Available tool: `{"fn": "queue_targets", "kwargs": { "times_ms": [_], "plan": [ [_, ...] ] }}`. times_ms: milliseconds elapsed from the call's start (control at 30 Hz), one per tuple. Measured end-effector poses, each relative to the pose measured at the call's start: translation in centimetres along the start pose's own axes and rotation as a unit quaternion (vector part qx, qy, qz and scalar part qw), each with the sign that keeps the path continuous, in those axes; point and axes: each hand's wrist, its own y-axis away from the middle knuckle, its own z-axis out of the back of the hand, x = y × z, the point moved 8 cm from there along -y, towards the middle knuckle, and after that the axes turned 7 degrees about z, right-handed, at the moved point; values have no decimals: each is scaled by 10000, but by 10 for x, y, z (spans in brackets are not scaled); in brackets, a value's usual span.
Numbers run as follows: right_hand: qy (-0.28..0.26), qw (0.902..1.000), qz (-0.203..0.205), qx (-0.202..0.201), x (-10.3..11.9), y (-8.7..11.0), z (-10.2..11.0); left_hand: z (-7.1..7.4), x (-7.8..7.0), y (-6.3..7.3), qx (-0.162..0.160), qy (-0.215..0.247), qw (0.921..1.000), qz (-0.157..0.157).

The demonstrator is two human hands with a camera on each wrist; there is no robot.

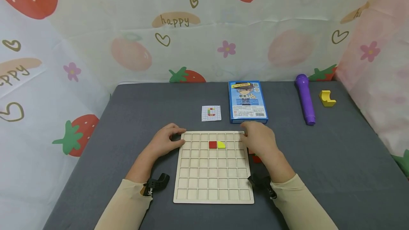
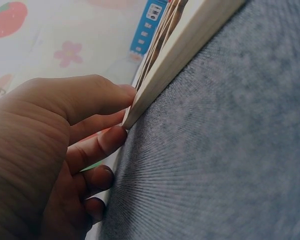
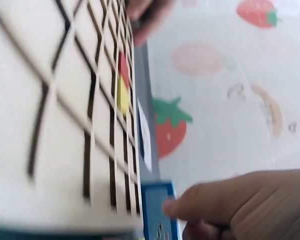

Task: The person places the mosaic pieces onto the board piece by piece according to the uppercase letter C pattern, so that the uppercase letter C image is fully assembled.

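A pale wooden grid board (image 1: 213,173) lies on the table, with a red square piece (image 1: 212,145) and a yellow rounded-corner piece (image 1: 221,145) side by side in its upper cells. My left hand (image 1: 164,141) holds the board's far left corner; in the left wrist view the thumb (image 2: 117,97) and index finger meet its edge. My right hand (image 1: 260,139) is at the far right corner. In the right wrist view its thumb (image 3: 182,206) appears slightly apart from the board, in front of the blue box; its other fingertips are hidden. Red pieces (image 1: 256,158) lie partly hidden below the right hand.
Beyond the board lie a small pattern card (image 1: 211,113) and a blue box (image 1: 248,102). A purple microphone-shaped stick (image 1: 305,99) and a yellow curved block (image 1: 327,98) are at the back right. A printed cloth (image 1: 204,52) hangs behind the grey table (image 1: 140,105).
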Motion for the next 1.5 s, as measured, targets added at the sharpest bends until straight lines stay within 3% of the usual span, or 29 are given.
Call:
{"fn": "queue_targets", "kwargs": {
  "times_ms": [133, 300, 500, 700, 1000, 1333, 1500],
  "plan": [
    [210, 9989, -326, 248, -22, -1, -2, 0, 0, 0, 9, -10, 10000, -5],
    [74, 9993, -276, 235, -30, -5, -4, 0, 0, 0, 3, -10, 10000, 12],
    [-622, 9972, -330, 247, -40, -6, -6, -1, 1, 0, -19, -62, 10000, 27],
    [-1566, 9865, -419, 223, -54, -3, -1, -1, -1, -1, 18, -16, 10000, 53],
    [-1271, 9892, -397, 613, -67, -2, 1, 1, -1, 0, 6, -15, 10000, 22],
    [-803, 9951, -481, 307, -67, -4, 4, 0, 0, 0, -6, -8, 10000, 24],
    [-1233, 9920, -236, 94, -54, -3, 12, 0, 0, 0, -17, -25, 10000, 27]
  ]
}}
